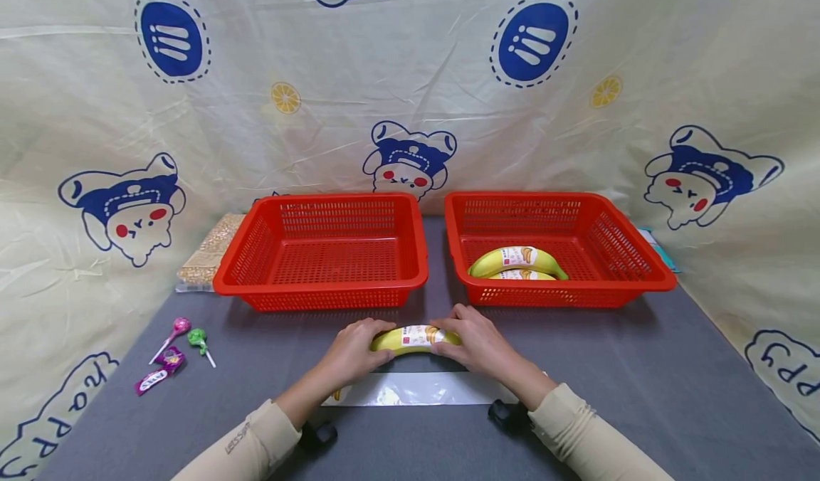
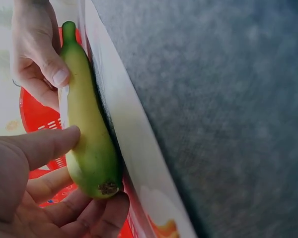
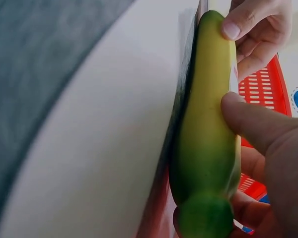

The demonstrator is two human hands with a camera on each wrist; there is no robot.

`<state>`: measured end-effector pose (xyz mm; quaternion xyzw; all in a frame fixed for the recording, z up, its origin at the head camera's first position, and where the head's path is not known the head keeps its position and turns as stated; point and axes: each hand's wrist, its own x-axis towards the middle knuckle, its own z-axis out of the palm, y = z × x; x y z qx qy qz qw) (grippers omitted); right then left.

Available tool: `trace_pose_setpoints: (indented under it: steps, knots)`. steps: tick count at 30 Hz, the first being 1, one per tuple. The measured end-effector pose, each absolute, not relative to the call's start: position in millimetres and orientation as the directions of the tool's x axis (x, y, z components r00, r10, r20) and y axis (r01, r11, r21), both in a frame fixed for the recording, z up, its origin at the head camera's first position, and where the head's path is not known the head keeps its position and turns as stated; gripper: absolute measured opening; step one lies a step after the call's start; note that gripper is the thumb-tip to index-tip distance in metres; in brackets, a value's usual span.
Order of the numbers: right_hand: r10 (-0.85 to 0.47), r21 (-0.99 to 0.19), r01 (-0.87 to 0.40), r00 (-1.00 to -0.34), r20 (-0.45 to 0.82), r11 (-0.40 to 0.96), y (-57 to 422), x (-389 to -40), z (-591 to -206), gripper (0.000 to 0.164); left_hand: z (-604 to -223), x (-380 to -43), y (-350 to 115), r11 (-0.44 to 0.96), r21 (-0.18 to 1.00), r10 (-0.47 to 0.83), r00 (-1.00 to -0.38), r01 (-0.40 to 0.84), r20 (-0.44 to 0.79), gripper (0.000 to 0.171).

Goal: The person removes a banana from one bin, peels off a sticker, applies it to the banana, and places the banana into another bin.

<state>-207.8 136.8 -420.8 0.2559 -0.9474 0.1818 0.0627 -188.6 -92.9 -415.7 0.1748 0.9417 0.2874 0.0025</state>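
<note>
A yellow banana [image 1: 410, 337] with a printed white label lies across the middle, its tips greenish. My left hand [image 1: 354, 346] pinches its left end, thumb on the near side and fingers behind, as the left wrist view shows on the banana [image 2: 92, 119]. At the other end, my right hand [image 1: 477, 340] grips it near the green stem, which the right wrist view shows close up on the banana [image 3: 206, 129]. Just nearer than the fruit, a glossy white strip [image 1: 423, 388] with a banana picture at its left end lies flat on the table.
Two red baskets stand behind: the left basket [image 1: 320, 297] and the right basket [image 1: 544, 296], where labelled bananas [image 1: 487, 262] lie. Lollipops [image 1: 181, 326] and a purple wrapped candy [image 1: 154, 380] are at left. A bag of grain [image 1: 214, 250] sits beside the left basket.
</note>
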Motion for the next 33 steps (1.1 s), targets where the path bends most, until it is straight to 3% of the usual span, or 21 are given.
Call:
trace_pose_setpoints:
  steps: [9,17,25,33]
  knots:
    - [-0.434,-0.364,-0.482,-0.876,0.21,0.797,135.6,-207.2,-422.8,0.042,-415.2,-186.8,-94.3,0.784,0.55,0.286,-0.954,0.289,0.093,0.034]
    - [-0.346,-0.53,-0.398,-0.917,0.2,0.749,154.3,-204.8,-421.2,0.039,-415.1,-185.9,-94.2,0.782,0.55,0.287,-0.953,0.292,0.096,0.033]
    - [-0.182,-0.753,-0.223,-0.973,0.138,0.619,195.9,-202.6,-419.0,0.035,-417.0,-186.7,-94.5,0.776,0.553,0.292,-0.95,0.303,0.111,0.032]
    - [0.018,-0.875,0.014,-1.0,-0.007,0.483,240.2,-203.5,-409.2,0.051,-417.3,-185.4,-94.1,0.774,0.563,0.283,-0.954,0.29,0.101,0.032]
